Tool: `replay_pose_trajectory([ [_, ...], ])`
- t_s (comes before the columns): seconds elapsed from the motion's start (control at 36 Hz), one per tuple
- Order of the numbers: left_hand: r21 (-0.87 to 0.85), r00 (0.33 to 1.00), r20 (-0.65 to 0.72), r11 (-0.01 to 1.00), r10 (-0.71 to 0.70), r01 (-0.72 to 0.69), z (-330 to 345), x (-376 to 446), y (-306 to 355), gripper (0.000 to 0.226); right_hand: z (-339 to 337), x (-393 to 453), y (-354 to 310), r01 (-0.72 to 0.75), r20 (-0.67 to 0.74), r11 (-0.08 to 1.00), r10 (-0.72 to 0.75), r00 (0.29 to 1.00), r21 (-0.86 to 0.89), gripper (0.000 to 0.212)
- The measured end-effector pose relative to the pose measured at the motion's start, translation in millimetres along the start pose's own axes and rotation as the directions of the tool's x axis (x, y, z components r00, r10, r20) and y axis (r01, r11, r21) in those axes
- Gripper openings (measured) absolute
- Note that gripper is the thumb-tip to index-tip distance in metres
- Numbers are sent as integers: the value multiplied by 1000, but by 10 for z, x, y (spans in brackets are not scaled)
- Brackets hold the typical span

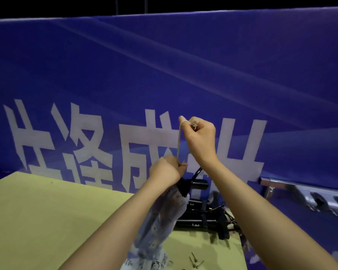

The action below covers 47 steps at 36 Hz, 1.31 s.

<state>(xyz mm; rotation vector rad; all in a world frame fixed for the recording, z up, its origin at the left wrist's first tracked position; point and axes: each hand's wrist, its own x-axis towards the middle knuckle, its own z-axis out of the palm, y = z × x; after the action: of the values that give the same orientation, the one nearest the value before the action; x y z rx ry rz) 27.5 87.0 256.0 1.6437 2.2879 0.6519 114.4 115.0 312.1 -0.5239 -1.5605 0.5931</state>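
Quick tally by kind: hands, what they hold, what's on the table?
Hands: 2, left hand and right hand
Beige band: 1
Floral fabric bundle: 1
Black stack: 1
Small metal pins: 3, blurry
Total: 8

Makeshift work booth, likely hall or workshop. Blue banner (164,65) with big white characters serves as back wall, dark space above. Pale wood desk (47,221) against it. Black gear stack (199,215) with cables, metal socket strip (310,199) at right, loose clips (194,260).
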Motion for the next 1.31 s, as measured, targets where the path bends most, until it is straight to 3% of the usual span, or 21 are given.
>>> replay_pose_trajectory([
  [0.08,1,999,36,1000,30,-30,-22,-61,342,47,-309,44,-120,38,-16,999,-39,999,-31,48],
  [0.19,238,988,-32,961,150,-139,53,-271,868,54,-846,78,-243,77,-68,995,-81,994,-57,48],
  [0.25,256,981,-44,951,189,-171,142,-394,1116,55,-1126,82,-283,84,-84,992,-91,992,-90,49],
  [0.36,166,981,-41,970,188,-179,364,-575,1569,51,-1673,44,-333,72,-130,991,-86,988,-111,48],
  [0.5,-138,974,88,971,208,-195,803,-707,2057,43,-2353,-63,-349,66,-131,983,-89,987,-172,50],
  [0.64,-169,966,175,972,193,-163,1389,-851,2392,41,-2908,-281,-198,5,-138,967,-41,990,-255,53],
  [0.86,-224,950,227,961,215,-164,2169,-1119,2688,39,-3569,-697,130,-111,-157,939,62,986,-325,56],
  [1.03,-393,959,209,914,192,-98,2560,-1137,2865,35,-4025,-906,535,-256,-86,891,242,967,-376,48],
  [1.19,-406,968,155,906,200,-122,2846,-1010,2958,18,-4336,-1148,1036,-438,-56,830,448,892,-344,50],
  [1.31,-433,976,149,898,160,-81,3044,-845,2964,32,-4430,-1227,1356,-522,-36,753,557,830,-400,38],
])
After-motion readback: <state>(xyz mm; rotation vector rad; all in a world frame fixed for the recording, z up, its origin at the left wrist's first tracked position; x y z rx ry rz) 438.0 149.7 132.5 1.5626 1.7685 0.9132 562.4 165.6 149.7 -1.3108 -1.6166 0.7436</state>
